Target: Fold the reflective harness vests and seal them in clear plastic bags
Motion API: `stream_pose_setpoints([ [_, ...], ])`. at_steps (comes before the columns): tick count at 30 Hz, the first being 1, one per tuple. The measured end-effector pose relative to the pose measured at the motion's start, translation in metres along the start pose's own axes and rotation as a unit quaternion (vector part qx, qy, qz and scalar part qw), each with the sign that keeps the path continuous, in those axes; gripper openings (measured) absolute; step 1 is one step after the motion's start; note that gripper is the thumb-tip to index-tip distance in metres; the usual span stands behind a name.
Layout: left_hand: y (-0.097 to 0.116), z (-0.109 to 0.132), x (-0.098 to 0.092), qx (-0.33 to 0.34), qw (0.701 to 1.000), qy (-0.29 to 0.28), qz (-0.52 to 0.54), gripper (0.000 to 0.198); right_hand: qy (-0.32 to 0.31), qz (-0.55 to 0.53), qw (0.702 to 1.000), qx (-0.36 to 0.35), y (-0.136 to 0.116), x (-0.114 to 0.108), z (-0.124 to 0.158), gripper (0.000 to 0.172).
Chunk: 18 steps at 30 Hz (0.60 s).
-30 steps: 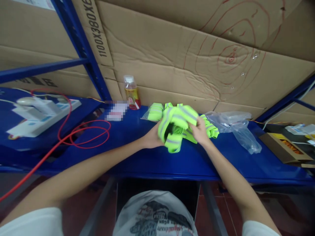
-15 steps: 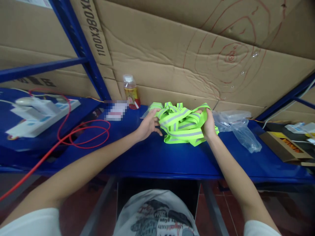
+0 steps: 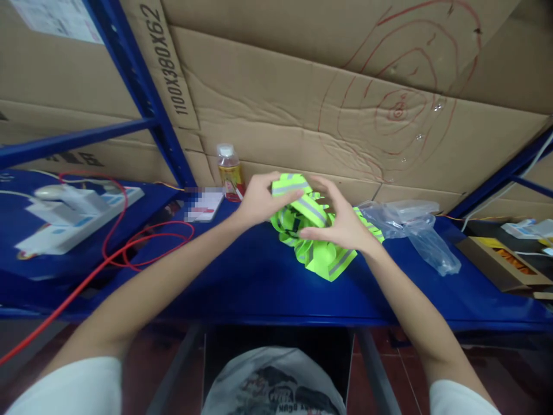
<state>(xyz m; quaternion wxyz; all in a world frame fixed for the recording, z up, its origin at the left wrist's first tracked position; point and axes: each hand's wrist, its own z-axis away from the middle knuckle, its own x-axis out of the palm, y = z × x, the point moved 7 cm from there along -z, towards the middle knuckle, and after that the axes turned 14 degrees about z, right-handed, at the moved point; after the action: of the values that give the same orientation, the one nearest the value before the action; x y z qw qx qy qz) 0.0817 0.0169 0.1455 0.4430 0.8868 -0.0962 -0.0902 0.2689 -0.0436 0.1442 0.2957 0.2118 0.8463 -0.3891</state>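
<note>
A bundle of neon yellow-green straps with silver stripes, a reflective vest (image 3: 330, 266), lies crumpled on the blue table. My left hand (image 3: 261, 199) grips a folded strap at its upper left, thumb on top. My right hand (image 3: 343, 222) curls round the right side of the same folded straps, with its thumb in front and its fingers behind. A small dark part, perhaps a buckle, shows among the folds between my hands. Loose straps hang below and stick out to the right behind my right wrist.
Behind my left hand stands a bottle (image 3: 230, 176) with a yellow and red label, near a blurred-out flat item (image 3: 206, 204). Clear plastic bags (image 3: 415, 225) lie to the right, before an open cardboard box (image 3: 503, 265). Red cable (image 3: 147, 236) and power strips (image 3: 78, 219) are left.
Both hands have come closer together over the vest. My left hand has gone from loose fingers beside it to gripping a strap, and the bundle is bunched and partly lifted.
</note>
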Motion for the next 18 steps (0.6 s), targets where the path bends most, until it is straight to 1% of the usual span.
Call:
stream_pose_setpoints([
  [1, 0.017, -0.012, 0.006, -0.001, 1.000, -0.019, 0.001, 0.040, 0.030, 0.030, 0.999, -0.016, -0.016, -0.001, -0.011, 0.109],
  [2, 0.035, -0.023, 0.011, 0.004, 1.000, -0.025, 0.010, 0.037, 0.076, 0.057, 0.995, -0.026, -0.029, -0.007, -0.022, 0.103],
  [3, 0.054, -0.031, 0.013, 0.012, 0.999, -0.020, 0.024, 0.036, 0.126, 0.070, 0.989, -0.035, -0.038, -0.014, -0.034, 0.091],
  [5, 0.090, -0.040, 0.013, 0.039, 0.998, -0.008, 0.044, 0.035, 0.198, 0.077, 0.976, -0.056, -0.048, -0.031, -0.056, 0.068],
  [6, 0.105, -0.041, 0.012, 0.056, 0.997, -0.009, 0.045, 0.037, 0.227, 0.070, 0.970, -0.058, -0.047, -0.041, -0.064, 0.058],
  [7, 0.119, -0.039, 0.009, 0.084, 0.996, 0.001, 0.041, 0.043, 0.244, 0.060, 0.966, -0.052, -0.042, -0.051, -0.072, 0.049],
  [8, 0.129, -0.036, 0.004, 0.113, 0.993, 0.012, 0.024, 0.050, 0.254, 0.047, 0.965, -0.044, -0.035, -0.059, -0.077, 0.043],
  [9, 0.136, -0.033, 0.000, 0.136, 0.991, 0.017, -0.001, 0.056, 0.260, 0.030, 0.964, -0.035, -0.027, -0.066, -0.081, 0.041],
  [10, 0.138, -0.030, -0.002, 0.153, 0.988, 0.015, -0.030, 0.061, 0.262, 0.012, 0.965, -0.028, -0.018, -0.071, -0.083, 0.043],
  [11, 0.136, -0.029, -0.003, 0.160, 0.985, 0.002, -0.059, 0.066, 0.262, -0.009, 0.965, -0.024, -0.011, -0.075, -0.083, 0.046],
  [12, 0.129, -0.029, -0.001, 0.156, 0.984, -0.019, -0.079, 0.071, 0.259, -0.032, 0.965, -0.021, -0.004, -0.076, -0.083, 0.049],
  [13, 0.119, -0.031, 0.001, 0.141, 0.985, -0.043, -0.084, 0.077, 0.251, -0.053, 0.966, -0.018, 0.001, -0.075, -0.083, 0.052],
  [15, 0.092, -0.038, 0.009, 0.087, 0.989, -0.099, -0.063, 0.083, 0.225, -0.092, 0.970, -0.009, 0.006, -0.067, -0.083, 0.058],
  [16, 0.077, -0.042, 0.014, 0.051, 0.989, -0.129, -0.048, 0.078, 0.211, -0.107, 0.972, -0.004, 0.007, -0.063, -0.084, 0.061],
  [18, 0.047, -0.047, 0.027, -0.024, 0.977, -0.207, -0.047, 0.059, 0.195, -0.125, 0.973, 0.007, 0.009, -0.054, -0.086, 0.067],
])
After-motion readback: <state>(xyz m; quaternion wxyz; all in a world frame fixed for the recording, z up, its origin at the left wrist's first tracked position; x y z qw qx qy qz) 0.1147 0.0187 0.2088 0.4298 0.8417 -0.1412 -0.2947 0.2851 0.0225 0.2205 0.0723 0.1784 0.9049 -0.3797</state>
